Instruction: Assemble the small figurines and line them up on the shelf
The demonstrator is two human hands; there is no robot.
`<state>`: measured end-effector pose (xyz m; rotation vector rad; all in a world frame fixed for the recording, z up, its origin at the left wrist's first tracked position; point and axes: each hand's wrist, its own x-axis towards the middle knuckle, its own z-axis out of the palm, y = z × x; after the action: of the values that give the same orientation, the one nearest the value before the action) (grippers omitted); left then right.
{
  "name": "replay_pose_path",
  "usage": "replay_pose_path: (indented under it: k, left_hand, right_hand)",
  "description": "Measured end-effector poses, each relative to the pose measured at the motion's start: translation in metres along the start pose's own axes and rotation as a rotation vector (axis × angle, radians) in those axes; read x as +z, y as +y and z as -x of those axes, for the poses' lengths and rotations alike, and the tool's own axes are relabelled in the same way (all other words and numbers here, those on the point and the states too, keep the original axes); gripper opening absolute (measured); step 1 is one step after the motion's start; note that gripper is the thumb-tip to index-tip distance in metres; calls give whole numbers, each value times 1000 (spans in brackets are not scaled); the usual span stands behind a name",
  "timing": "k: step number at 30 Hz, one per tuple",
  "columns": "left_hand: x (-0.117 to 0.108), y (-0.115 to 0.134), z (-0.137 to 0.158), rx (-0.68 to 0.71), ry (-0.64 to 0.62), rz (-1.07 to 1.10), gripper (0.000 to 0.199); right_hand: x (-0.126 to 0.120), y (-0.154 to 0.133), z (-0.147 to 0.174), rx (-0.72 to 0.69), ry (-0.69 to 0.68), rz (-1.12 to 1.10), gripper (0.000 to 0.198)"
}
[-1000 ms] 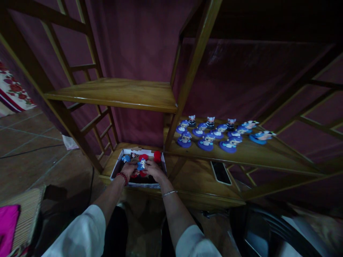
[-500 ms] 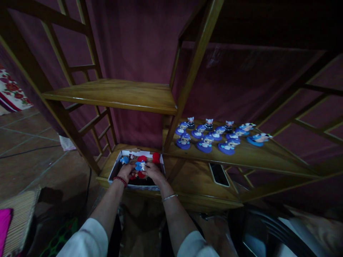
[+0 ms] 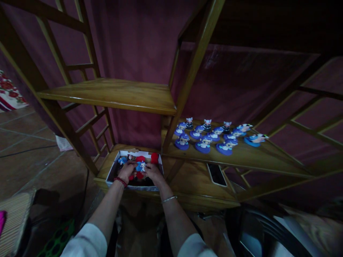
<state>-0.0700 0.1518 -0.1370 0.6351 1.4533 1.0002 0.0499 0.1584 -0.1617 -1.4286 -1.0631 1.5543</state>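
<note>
Between my two hands, over a shallow white cardboard box, is a small blue-and-white figurine. My left hand, with a red bead bracelet at the wrist, grips its left side. The fingers of my right hand close on its right side; a silver bangle circles that wrist. Inside the box lie another blue figurine, a small dark-haired figurine and red pieces, among them a round red one. My hands hide part of the box's contents.
The box stands on the low wooden shelf, left of a phone. Several purple-based figurines stand on the raised shelf to the right. A wooden board juts out above the box. A black chair is at lower right.
The view has shifted slightly. Both hands stay over the box with the blue-and-white figurine, which looks turned a little between the fingers.
</note>
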Motion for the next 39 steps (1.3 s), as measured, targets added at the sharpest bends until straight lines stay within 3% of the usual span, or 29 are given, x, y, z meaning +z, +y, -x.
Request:
replay_pose_path:
  k: [11,15,31,39]
  left_hand:
    - [7,-3,1,-13,-57,36,21]
    - [9,-2,3,-54,-89,50,15]
    - [8,-9,-1,-65,-178,131,16]
    - [12,-11,2,-61,-163,-31,21]
  right_hand:
    - [-6,-12,13,46,-44,-70,25]
    - [-6,-14,15,73,-37,-45,34]
    - [-16,-1,5,-38,40,43,33]
    - [-22,-5,1,-36,175,155,37]
